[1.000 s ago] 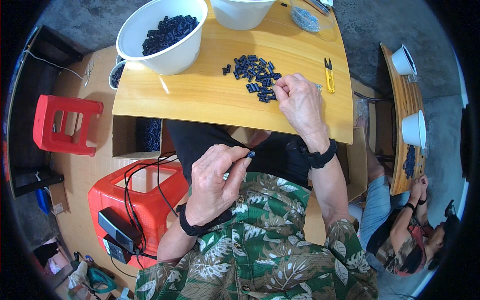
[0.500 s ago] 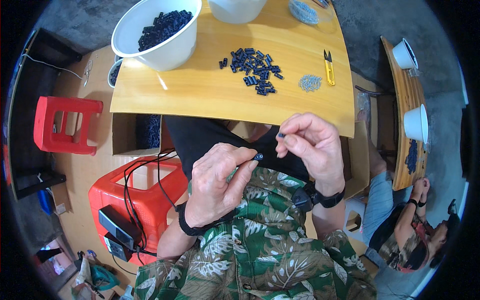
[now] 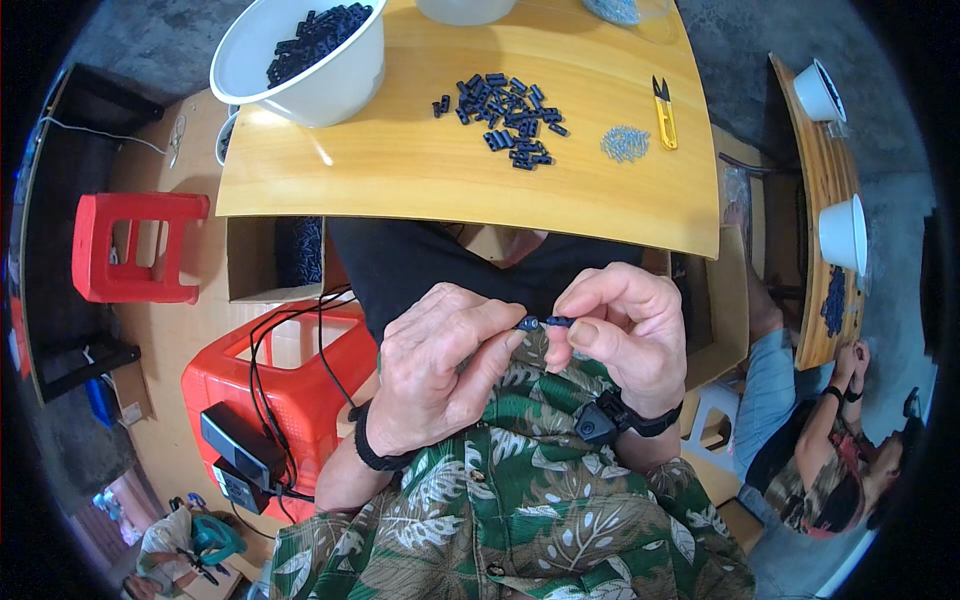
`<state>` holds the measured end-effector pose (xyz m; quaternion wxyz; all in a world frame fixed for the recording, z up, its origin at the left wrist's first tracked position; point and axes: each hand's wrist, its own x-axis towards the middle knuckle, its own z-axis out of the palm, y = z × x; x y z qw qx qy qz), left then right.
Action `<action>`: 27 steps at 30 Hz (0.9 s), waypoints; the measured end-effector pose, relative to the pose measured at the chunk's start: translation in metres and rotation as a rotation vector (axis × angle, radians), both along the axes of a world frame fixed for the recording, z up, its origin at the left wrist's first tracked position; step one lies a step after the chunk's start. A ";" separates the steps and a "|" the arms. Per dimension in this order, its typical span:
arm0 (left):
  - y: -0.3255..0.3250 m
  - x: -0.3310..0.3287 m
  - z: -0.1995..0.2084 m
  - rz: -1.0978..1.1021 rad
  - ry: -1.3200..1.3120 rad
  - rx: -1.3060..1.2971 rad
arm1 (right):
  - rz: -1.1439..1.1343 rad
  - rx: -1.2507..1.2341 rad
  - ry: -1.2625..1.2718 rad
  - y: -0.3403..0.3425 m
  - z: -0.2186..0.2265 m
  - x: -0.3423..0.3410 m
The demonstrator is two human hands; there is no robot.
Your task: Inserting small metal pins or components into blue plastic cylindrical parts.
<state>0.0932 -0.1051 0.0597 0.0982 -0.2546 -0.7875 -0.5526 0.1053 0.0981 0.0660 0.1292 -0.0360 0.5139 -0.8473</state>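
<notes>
My left hand [image 3: 430,355] pinches a small black cylindrical plastic piece [image 3: 527,324] between thumb and forefinger, its round end turned toward the other hand. Between the thumb and fingers of my right hand [image 3: 632,335] is a smaller dark piece [image 3: 560,322]. The two pieces are nearly end to end; whether they touch is too small to tell. Both hands are over my lap, on the near side of the yellow wooden table [image 3: 400,180]. On it lie a loose heap of black plastic pieces [image 3: 510,115] and a little pile of small silvery metal parts [image 3: 625,144].
Yellow-handled snips [image 3: 665,118] lie beside the metal parts. A white bowl [image 3: 340,95] of black pieces stands at the table's left. Below are an open carton [image 3: 262,270] and a red stool [image 3: 230,370] bearing cables and black boxes. Another person [image 3: 820,450] sits far right.
My right hand has come down, bringing its dark piece level with the black piece in my left hand. The gap between the two pieces has narrowed. The whole view has shifted slightly.
</notes>
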 end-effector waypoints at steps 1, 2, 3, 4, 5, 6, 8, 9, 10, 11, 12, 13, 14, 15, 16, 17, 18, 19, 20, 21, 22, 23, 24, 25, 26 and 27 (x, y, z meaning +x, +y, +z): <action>0.000 0.000 0.000 -0.006 0.007 0.009 | -0.002 0.001 -0.001 0.000 0.001 0.001; 0.000 0.000 0.000 -0.012 0.014 0.018 | 0.002 -0.001 -0.033 0.001 0.002 0.002; 0.000 0.000 0.000 -0.013 0.014 0.018 | 0.006 -0.004 -0.063 0.001 0.002 0.003; 0.000 0.000 0.001 -0.020 0.009 0.016 | 0.006 -0.005 -0.063 0.002 0.003 0.003; 0.000 0.000 0.001 -0.028 0.003 0.014 | 0.018 0.004 -0.066 0.002 0.004 0.003; 0.000 0.001 0.001 -0.028 0.003 0.014 | 0.029 0.013 -0.068 0.002 0.004 0.003; 0.000 0.001 0.000 -0.021 0.006 0.014 | 0.022 -0.002 -0.062 0.001 0.002 0.004; 0.000 0.001 0.000 -0.021 0.005 0.014 | 0.015 -0.016 -0.055 0.001 0.001 0.004; 0.000 0.001 0.001 -0.020 0.001 0.006 | 0.015 -0.016 -0.056 0.001 0.002 0.004; 0.000 0.002 0.001 -0.020 -0.004 -0.003 | 0.025 -0.010 -0.060 0.002 0.002 0.004; 0.000 0.002 0.001 -0.019 -0.004 -0.003 | 0.036 -0.005 -0.065 0.002 0.003 0.004; 0.000 0.002 0.000 -0.022 0.002 0.003 | 0.037 -0.005 -0.065 0.002 0.003 0.004; 0.000 0.002 0.000 -0.026 0.008 0.009 | 0.045 0.006 -0.063 0.001 0.003 0.003; 0.000 0.001 0.000 -0.026 0.008 0.010 | 0.052 0.017 -0.060 0.001 0.004 0.003; 0.000 0.001 0.000 -0.029 0.027 -0.005 | 0.052 0.018 -0.060 0.001 0.004 0.003; 0.000 0.001 0.000 -0.032 0.045 -0.020 | 0.046 0.028 -0.068 0.000 0.005 0.004; 0.000 0.001 0.000 -0.032 0.046 -0.020 | 0.041 0.039 -0.075 0.000 0.005 0.004; 0.000 0.001 0.000 -0.034 0.055 -0.022 | 0.042 0.039 -0.075 0.000 0.006 0.004; 0.001 0.001 0.000 -0.035 0.064 -0.023 | 0.042 0.051 -0.074 0.000 0.006 0.004; 0.001 0.001 -0.001 -0.036 0.064 -0.023 | 0.042 0.064 -0.073 0.000 0.006 0.004; 0.001 0.001 -0.001 -0.035 0.086 -0.037 | 0.042 0.064 -0.074 0.001 0.006 0.004; 0.001 0.001 -0.002 -0.034 0.108 -0.050 | 0.043 0.094 -0.074 0.002 0.007 0.004; 0.001 0.001 -0.002 -0.034 0.107 -0.050 | 0.045 0.124 -0.074 0.002 0.007 0.004; 0.001 0.001 -0.003 -0.037 0.119 -0.044 | 0.045 0.124 -0.075 0.002 0.007 0.004; 0.002 0.001 -0.003 -0.040 0.131 -0.039 | 0.040 0.146 -0.066 0.002 0.008 0.003; 0.002 0.001 -0.004 -0.040 0.130 -0.039 | 0.037 0.167 -0.057 0.002 0.009 0.003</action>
